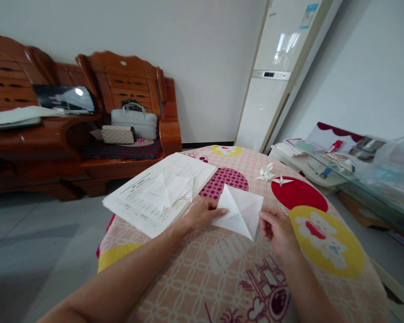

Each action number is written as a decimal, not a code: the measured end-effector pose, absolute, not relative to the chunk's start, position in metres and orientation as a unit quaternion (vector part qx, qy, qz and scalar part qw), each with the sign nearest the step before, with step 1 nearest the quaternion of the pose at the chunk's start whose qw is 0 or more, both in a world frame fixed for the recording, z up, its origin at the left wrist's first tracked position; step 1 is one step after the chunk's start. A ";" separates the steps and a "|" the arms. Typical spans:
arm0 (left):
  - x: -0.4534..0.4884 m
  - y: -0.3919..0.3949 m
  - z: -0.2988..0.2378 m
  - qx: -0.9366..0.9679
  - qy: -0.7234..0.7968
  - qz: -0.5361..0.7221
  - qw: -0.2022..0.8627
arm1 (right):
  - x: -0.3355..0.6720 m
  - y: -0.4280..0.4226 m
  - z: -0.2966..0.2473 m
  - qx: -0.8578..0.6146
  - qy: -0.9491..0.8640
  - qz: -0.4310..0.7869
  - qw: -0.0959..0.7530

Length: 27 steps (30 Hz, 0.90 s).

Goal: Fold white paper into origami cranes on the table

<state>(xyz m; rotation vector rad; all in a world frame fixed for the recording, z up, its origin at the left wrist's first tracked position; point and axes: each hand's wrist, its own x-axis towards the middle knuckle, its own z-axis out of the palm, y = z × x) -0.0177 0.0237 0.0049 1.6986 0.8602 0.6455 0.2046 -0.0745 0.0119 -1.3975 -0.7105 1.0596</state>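
1. Round-edged, patterned cloth [188, 278].
2. Over it, left hand [202, 213] pinches creased white paper [237, 208] at nine o'clock; right hand [278, 229] pinches at three.
3. Spiky folded cranes [265, 172] at one, printed sheets [128, 204] at ten.

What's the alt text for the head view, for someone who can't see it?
The left hand holds a folded white sheet by its left edge, the right hand at its right edge, at a cloth-covered table. A stack of printed pages topped with folded paper lies left; paper cranes sit beyond, to the right.
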 end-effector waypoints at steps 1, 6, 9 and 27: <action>-0.019 0.026 0.003 0.725 0.367 0.263 0.520 | 0.205 -0.074 0.011 -0.611 -0.301 0.445 0.581; -0.019 0.028 -0.004 0.734 0.422 0.171 0.504 | 0.206 -0.070 -0.002 -0.696 -0.333 0.379 0.511; -0.018 0.026 -0.001 0.767 0.450 0.122 0.441 | 0.206 -0.066 -0.012 -0.749 -0.408 0.294 0.432; -0.008 0.009 -0.022 0.956 0.141 0.147 0.212 | 0.208 -0.064 -0.017 -0.768 -0.522 0.160 0.335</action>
